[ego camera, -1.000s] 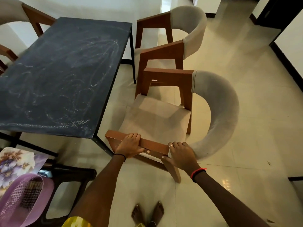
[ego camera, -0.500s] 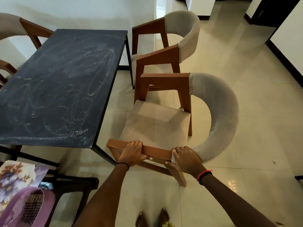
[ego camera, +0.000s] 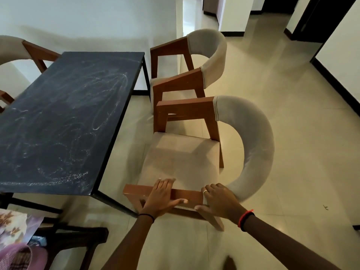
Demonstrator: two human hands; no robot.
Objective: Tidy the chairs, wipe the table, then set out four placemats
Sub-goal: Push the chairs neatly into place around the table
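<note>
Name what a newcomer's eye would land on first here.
Front and centre, the wooden armchair with a curved grey padded back has its near armrest gripped by the left hand and right hand. To its left, the dark rectangular table is smeared with white chalky scribbles. A second matching armchair stands just behind.

A glossy cream tiled floor [ego camera: 292,152] carries a dark table [ego camera: 64,121] smeared with chalky marks, plus a near chair [ego camera: 181,158] and far chair [ego camera: 212,55] beside it.
</note>
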